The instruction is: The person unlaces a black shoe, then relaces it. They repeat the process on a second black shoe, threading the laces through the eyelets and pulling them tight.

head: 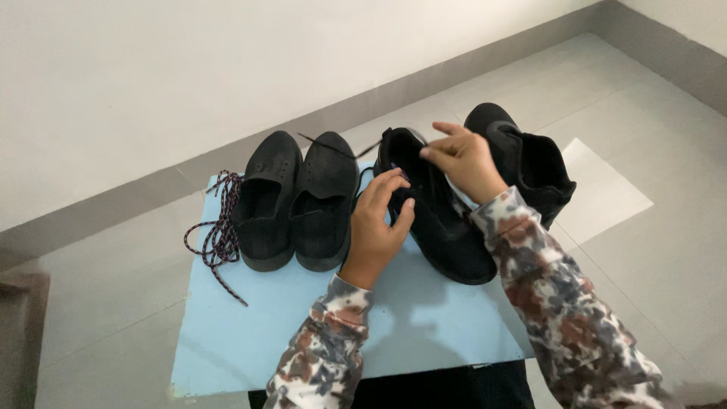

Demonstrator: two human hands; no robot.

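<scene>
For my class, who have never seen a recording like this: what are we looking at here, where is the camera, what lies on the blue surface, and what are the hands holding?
There is no machine here. A person wears one camera on the head, looking down at their own two bare hands in patterned sleeves. On a light blue board stand four black shoes: a pair of low shoes on the left, a third shoe in the middle and a fourth shoe at the right edge. A speckled loose lace lies beside the pair. The left hand rests on the middle shoe's side. The right hand pinches something thin above that shoe, probably a black lace; it is too small to tell for sure.
</scene>
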